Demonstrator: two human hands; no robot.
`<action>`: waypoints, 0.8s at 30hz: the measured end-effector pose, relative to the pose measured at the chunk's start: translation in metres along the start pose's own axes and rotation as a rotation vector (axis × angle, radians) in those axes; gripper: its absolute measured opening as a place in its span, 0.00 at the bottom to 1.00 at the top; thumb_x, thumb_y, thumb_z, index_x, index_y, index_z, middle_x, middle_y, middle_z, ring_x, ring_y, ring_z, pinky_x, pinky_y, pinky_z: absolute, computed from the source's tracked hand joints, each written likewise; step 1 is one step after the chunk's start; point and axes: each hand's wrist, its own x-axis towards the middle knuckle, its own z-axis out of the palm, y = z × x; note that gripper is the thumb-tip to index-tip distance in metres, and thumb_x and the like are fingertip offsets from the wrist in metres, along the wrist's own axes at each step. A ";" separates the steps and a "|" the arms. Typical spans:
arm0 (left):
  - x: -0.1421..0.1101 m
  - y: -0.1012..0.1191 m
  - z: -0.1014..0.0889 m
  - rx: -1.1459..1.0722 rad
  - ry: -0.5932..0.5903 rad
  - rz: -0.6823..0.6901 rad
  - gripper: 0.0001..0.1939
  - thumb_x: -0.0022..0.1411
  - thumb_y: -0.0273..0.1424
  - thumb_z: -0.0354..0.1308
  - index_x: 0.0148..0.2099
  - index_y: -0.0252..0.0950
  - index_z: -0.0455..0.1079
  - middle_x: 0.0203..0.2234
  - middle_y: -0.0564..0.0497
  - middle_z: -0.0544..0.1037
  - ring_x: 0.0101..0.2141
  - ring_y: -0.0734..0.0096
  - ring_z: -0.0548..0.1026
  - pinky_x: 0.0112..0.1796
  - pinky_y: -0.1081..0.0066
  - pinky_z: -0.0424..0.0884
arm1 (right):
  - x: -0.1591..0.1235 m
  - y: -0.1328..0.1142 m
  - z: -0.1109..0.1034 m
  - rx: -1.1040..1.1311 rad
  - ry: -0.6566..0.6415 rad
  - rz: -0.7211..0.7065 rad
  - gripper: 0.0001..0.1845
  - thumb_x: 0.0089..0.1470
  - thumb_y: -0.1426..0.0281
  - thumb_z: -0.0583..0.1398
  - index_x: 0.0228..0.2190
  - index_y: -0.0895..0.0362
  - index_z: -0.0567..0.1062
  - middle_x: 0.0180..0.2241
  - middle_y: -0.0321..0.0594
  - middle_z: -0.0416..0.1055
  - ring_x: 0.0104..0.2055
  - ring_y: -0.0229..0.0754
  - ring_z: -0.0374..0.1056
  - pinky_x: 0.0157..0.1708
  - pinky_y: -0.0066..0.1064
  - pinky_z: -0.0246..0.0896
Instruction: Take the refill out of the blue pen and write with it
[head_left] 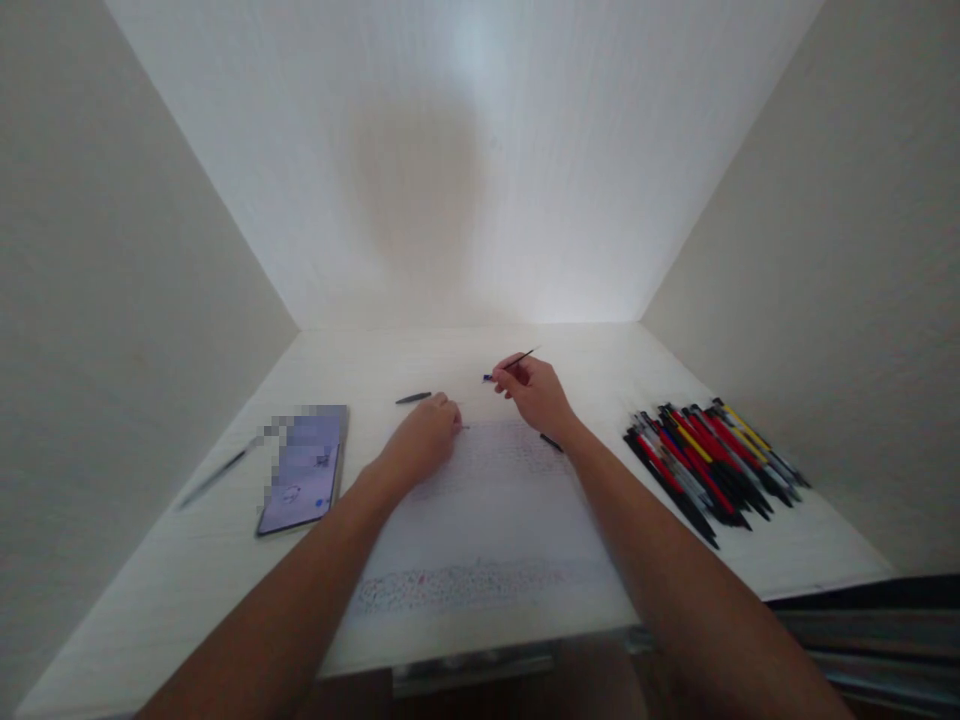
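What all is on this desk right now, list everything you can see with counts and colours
pens: a pile, too many to count, red, black, yellow, blue; right side of the desk
phone: one, dark frame, lit screen; left side
sheet of paper: one, white; centre
pen part: one, dark; beyond the left hand
long pen: one, dark; far left
thin refill: one, dark, blue end; in the right hand
left hand: rests on the paper
right hand: pinches the refill
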 end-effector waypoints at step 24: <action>-0.002 0.031 -0.003 -0.257 0.511 -0.100 0.06 0.67 0.29 0.49 0.37 0.37 0.66 0.31 0.49 0.73 0.33 0.67 0.71 0.37 0.66 0.68 | -0.006 -0.018 -0.001 0.456 -0.110 0.118 0.16 0.49 0.57 0.67 0.31 0.57 0.76 0.35 0.44 0.78 0.34 0.42 0.76 0.42 0.39 0.73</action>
